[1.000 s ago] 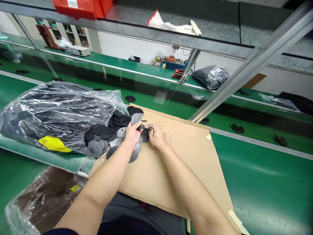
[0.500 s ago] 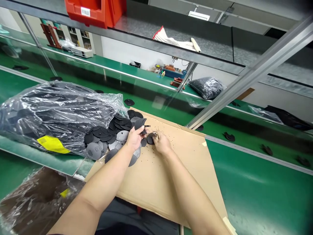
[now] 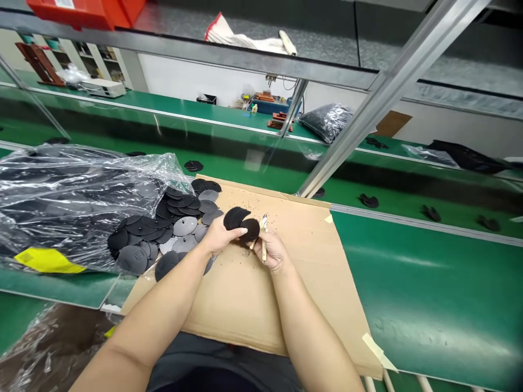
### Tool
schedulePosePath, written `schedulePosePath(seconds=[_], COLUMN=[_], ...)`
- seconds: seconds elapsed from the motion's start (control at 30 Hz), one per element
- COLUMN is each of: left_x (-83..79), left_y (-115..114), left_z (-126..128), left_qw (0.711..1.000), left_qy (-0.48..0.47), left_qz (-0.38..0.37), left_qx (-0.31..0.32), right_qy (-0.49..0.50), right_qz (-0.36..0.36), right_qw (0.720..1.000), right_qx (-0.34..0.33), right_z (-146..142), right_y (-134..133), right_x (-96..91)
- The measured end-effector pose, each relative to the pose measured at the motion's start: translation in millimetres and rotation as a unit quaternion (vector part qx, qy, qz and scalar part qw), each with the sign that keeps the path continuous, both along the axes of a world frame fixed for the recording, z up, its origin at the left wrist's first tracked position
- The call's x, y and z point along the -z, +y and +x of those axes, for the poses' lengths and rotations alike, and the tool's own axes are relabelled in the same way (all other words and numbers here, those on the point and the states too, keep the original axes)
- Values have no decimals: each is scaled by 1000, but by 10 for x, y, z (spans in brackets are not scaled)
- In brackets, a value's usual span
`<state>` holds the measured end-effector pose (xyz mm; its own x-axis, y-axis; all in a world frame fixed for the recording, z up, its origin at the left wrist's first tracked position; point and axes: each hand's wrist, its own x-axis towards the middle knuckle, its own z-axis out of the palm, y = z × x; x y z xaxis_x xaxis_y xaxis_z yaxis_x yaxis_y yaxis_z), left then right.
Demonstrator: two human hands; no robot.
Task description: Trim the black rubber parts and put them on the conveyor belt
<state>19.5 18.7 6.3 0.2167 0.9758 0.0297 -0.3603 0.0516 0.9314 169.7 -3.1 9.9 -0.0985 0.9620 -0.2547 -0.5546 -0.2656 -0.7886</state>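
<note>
My left hand [image 3: 220, 238] is closed on a small fanned stack of thin black round discs [image 3: 236, 217], its thumb pressed over a disc at the right. Close against that disc is my right hand [image 3: 274, 251], closed around a pair of nippers [image 3: 263, 251] with pale handles, jaws pointing away from me. Whether the right fingertips touch the disc I cannot tell. Both hands are above a cardboard sheet [image 3: 310, 272] sprinkled with tiny black bits. Left of the hands lies a loose heap of black and grey discs [image 3: 184, 226].
A clear plastic bag [image 3: 81, 190] full of discs lies at the left, with a yellow label [image 3: 47, 260]. A metal post [image 3: 359, 120] rises behind the cardboard. On the green belt [image 3: 261, 155] are several dark pieces. A white glove [image 3: 245, 39] lies on the shelf above.
The view has shifted, with the scene sliding left. The disc that was at my right hand is now under my left thumb beside the stack, and the nippers show more fully in my right hand.
</note>
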Motion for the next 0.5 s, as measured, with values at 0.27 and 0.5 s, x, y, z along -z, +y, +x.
schedulePosePath(seconds=[0.27, 0.5], left_x=[21, -5], left_y=[3, -27], left_z=[34, 31], left_qw=[997, 997], left_qy=[4, -16], left_qz=[-60, -75], left_qx=[-55, -13], right_qy=[-175, -376], right_qz=[111, 168], right_qw=[969, 899], right_qx=[134, 147], right_z=[-59, 3], right_y=[-17, -44], right_x=[100, 107])
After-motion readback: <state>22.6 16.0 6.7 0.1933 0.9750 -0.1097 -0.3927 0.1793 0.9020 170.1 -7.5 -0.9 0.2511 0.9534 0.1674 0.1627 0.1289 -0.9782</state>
